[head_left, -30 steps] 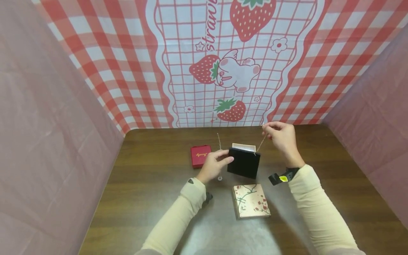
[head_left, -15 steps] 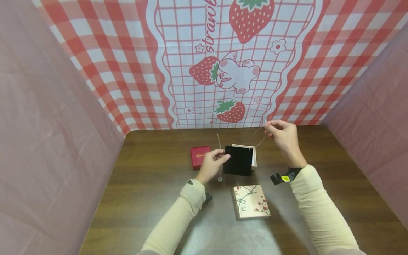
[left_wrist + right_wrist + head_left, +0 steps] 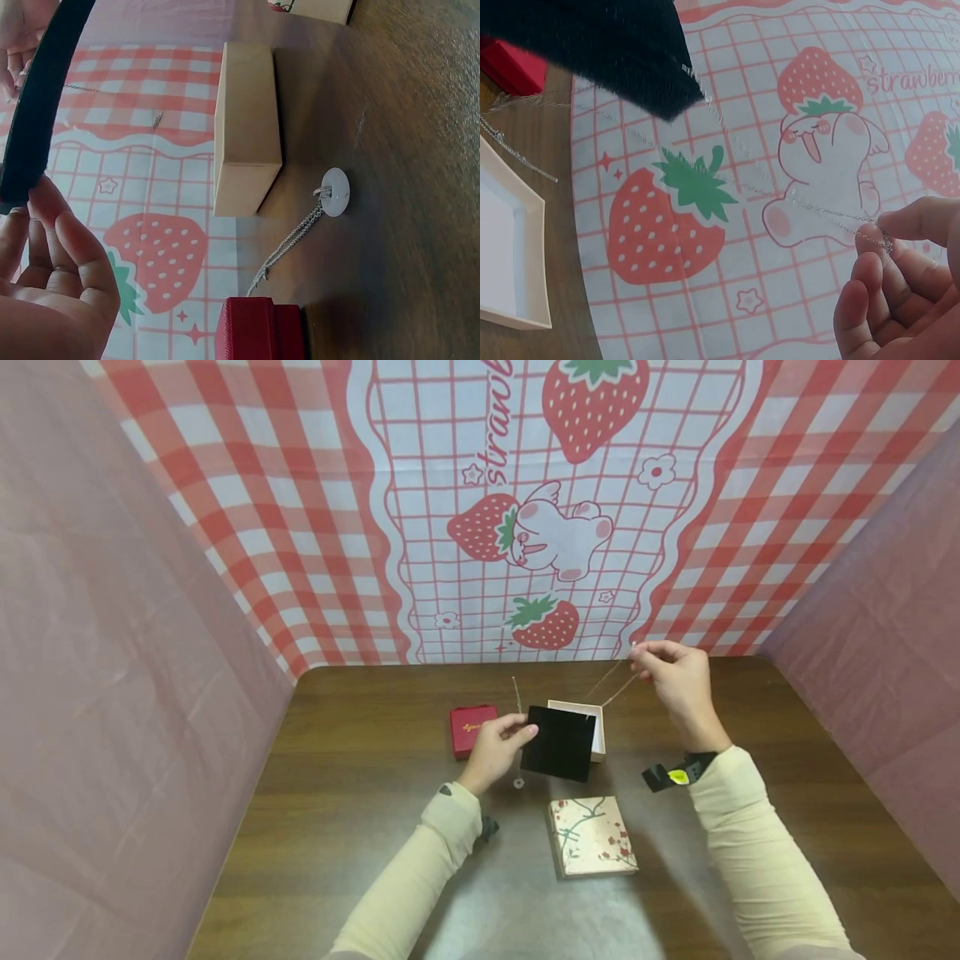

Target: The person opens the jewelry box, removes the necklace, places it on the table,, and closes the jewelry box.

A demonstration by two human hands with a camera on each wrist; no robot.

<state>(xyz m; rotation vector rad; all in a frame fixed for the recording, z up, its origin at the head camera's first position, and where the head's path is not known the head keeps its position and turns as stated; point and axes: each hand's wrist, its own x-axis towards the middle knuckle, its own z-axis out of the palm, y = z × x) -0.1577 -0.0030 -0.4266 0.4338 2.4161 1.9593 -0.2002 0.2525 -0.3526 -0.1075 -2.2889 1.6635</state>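
My left hand (image 3: 493, 753) pinches a black square velvety pad (image 3: 558, 745) by its left edge, thumb on the near face. The pad is raised and tilted above the table, overlapping an open pale box (image 3: 599, 745) in the head view. Between the right thumb and index finger, my right hand (image 3: 681, 683) pinches a thin silver chain necklace (image 3: 821, 211). Two strands of it slope down from those fingers toward the pad, one meeting the pad's corner in the right wrist view. Its other strand passes behind the pad, partly hidden.
Left of the pad lies a second necklace with a round white pendant (image 3: 335, 193). A red box (image 3: 465, 737) with gold lettering sits beyond it. Nearer the front is a pale floral-patterned box lid (image 3: 594, 837). A strawberry-print cloth (image 3: 555, 539) hangs behind the wooden table (image 3: 337, 827).
The pad has shifted left and turned, uncovering more of the pale box. My right hand has moved slightly right and outward with the chain, whose two strands now show apart.
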